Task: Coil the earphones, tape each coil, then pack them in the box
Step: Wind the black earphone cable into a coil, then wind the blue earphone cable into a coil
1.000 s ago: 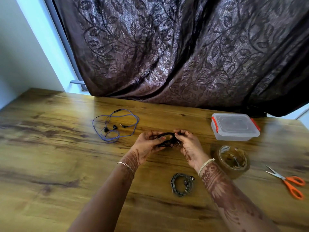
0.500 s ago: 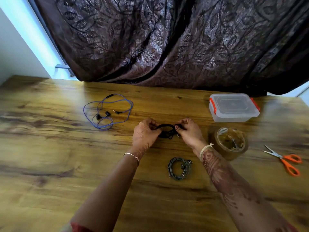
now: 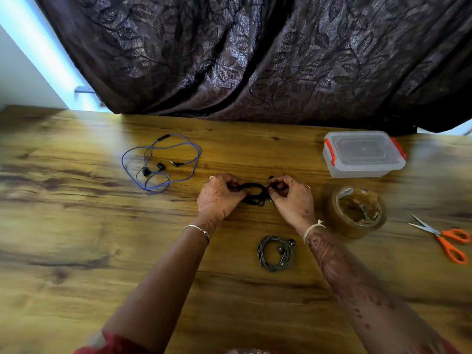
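Coiling black set (image 3: 252, 194), pinched by left hand (image 3: 219, 195) and right hand (image 3: 291, 198); grey set (image 3: 274, 252) coiled (tape unclear); blue set (image 3: 161, 162) loose; box (image 3: 362, 154) lidded, nothing packed.

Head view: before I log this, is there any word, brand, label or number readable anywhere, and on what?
None can be read.
Clear box: lid is plain, no print visible.
Tape roll: brown, no legible marking.
Scissors: orange handles, no visible brand.
Blue earphones, grey coil and the black earphones held by the left hand and right hand: too small to show any text.
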